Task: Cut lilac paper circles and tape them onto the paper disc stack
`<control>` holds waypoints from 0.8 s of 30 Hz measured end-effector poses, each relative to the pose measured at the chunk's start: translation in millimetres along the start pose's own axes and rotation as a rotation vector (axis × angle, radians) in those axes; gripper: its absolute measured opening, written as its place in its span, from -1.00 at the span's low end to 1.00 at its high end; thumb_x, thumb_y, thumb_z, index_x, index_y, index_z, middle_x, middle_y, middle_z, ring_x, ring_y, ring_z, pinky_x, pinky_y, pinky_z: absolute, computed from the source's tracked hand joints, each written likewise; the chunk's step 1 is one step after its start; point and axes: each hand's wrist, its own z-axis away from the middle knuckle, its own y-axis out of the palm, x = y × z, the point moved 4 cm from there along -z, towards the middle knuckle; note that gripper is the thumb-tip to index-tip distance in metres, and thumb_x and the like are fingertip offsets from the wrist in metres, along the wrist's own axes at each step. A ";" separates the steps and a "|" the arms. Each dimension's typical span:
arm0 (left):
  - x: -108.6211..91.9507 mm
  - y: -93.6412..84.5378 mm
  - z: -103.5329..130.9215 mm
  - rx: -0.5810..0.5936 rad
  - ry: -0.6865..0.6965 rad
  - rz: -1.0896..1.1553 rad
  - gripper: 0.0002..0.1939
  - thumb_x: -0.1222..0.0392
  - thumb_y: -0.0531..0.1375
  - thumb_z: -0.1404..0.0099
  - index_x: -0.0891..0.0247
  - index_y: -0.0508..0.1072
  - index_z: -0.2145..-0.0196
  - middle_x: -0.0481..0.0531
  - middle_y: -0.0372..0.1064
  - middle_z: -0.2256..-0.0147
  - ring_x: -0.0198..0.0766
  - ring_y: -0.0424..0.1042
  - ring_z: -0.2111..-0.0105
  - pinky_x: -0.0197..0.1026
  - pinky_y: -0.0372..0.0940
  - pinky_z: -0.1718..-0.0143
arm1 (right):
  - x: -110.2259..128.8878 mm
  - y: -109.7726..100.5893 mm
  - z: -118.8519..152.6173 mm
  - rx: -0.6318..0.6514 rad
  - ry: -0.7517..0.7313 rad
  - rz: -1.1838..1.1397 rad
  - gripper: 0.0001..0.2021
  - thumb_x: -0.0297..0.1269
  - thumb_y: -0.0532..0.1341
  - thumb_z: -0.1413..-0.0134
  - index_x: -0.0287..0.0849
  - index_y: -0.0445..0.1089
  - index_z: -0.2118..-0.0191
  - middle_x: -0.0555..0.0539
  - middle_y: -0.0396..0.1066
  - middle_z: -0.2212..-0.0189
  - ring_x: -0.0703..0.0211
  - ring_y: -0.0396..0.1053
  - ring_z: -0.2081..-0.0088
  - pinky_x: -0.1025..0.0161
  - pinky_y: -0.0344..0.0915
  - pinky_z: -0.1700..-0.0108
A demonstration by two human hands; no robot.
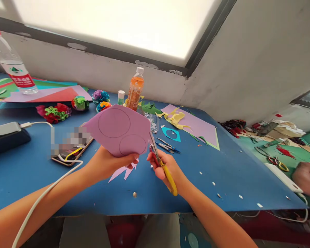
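A purple paper [113, 129] with two drawn circles is pinched at its lower edge by my left hand [116, 160], thumb in front. My right hand [166, 167] is wrapped round scissors [167, 175] with yellow and red handles. The scissors' blades point up and touch the paper's right edge; how far they are open cannot be made out. Below my left hand lie pointed purple paper scraps [122, 172]. A blue paper piece with a round hole [179, 134] lies beyond my right hand, near a pair of compasses [167, 147].
Behind the paper stand an orange drink bottle [136, 88] and a glue stick [121, 97]. Crinkled paper flowers [58, 113], a phone [73, 144] and a water bottle [18, 69] are on the left. A white cable crosses my left forearm. A person's hand [306, 177] is at far right.
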 end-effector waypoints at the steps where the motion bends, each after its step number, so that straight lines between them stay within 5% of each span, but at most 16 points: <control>1: -0.6 -0.5 -0.4 -0.014 0.016 0.019 -0.81 0.13 0.32 -0.05 0.27 0.50 0.38 -0.04 0.47 0.49 -0.32 0.44 0.52 -0.30 0.42 0.45 | -1.3 -2.0 0.0 -0.015 0.012 -0.068 -0.64 0.09 0.19 0.09 -0.14 0.29 0.37 0.08 0.14 0.56 0.31 0.06 0.55 0.33 0.02 0.54; 6: -2.7 -5.1 -2.9 -0.126 0.138 0.122 -0.71 -0.01 0.27 -0.11 0.27 0.49 0.33 0.03 0.48 0.45 -0.21 0.49 0.49 -0.22 0.45 0.49 | -4.2 -9.0 3.5 -0.009 0.146 -0.188 -0.48 0.23 0.19 0.13 -0.08 0.31 0.18 0.00 0.21 0.38 0.26 0.21 0.46 0.32 0.10 0.49; 11: -2.9 -8.3 -3.3 -0.211 0.154 0.078 -0.70 -0.02 0.28 -0.09 0.26 0.49 0.33 0.05 0.49 0.46 -0.21 0.47 0.55 -0.22 0.43 0.55 | -11.8 -8.3 5.9 0.044 0.221 -0.086 -0.57 0.17 0.11 -0.02 -0.06 0.31 0.16 -0.02 0.21 0.38 0.20 0.30 0.44 0.32 0.10 0.52; 19: -4.9 -6.6 -1.2 -0.136 0.111 -0.023 -0.80 0.05 0.27 -0.11 0.25 0.47 0.41 -0.04 0.42 0.62 -0.25 0.43 0.61 -0.28 0.37 0.58 | -3.2 -10.7 0.2 0.054 0.065 0.099 -0.63 0.05 0.30 0.22 -0.13 0.22 0.48 0.11 0.13 0.65 0.31 0.02 0.58 0.33 0.00 0.56; 24: -1.4 -4.8 -3.0 -0.019 0.079 -0.111 -0.84 0.10 0.26 -0.11 0.25 0.47 0.40 -0.04 0.42 0.59 -0.27 0.40 0.63 -0.28 0.36 0.59 | 0.0 -10.9 3.4 0.030 0.077 0.050 -0.57 0.13 0.22 0.10 -0.12 0.30 0.24 0.00 0.27 0.41 0.23 0.24 0.44 0.30 0.14 0.46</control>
